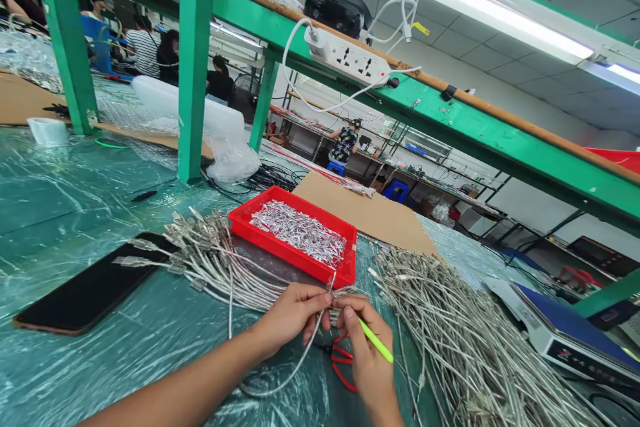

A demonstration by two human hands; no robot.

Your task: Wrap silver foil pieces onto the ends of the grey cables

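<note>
My left hand pinches a grey braided cable near its end, in front of the red tray. The cable loops down to the table below my left wrist. My right hand grips a bright yellow-green pen-like tool, its tip hidden by my fingers close to the cable end. Under my hands lies a red-handled hand tool, partly covered. Behind them is the red tray with many small silvery metal pieces. A bundle of cables with USB plugs spreads to the left of the tray.
A large cable pile covers the right side, beside a scale. A phone lies at left. Cardboard lies behind the tray. A green shelf frame with a power strip stands overhead. People work farther back.
</note>
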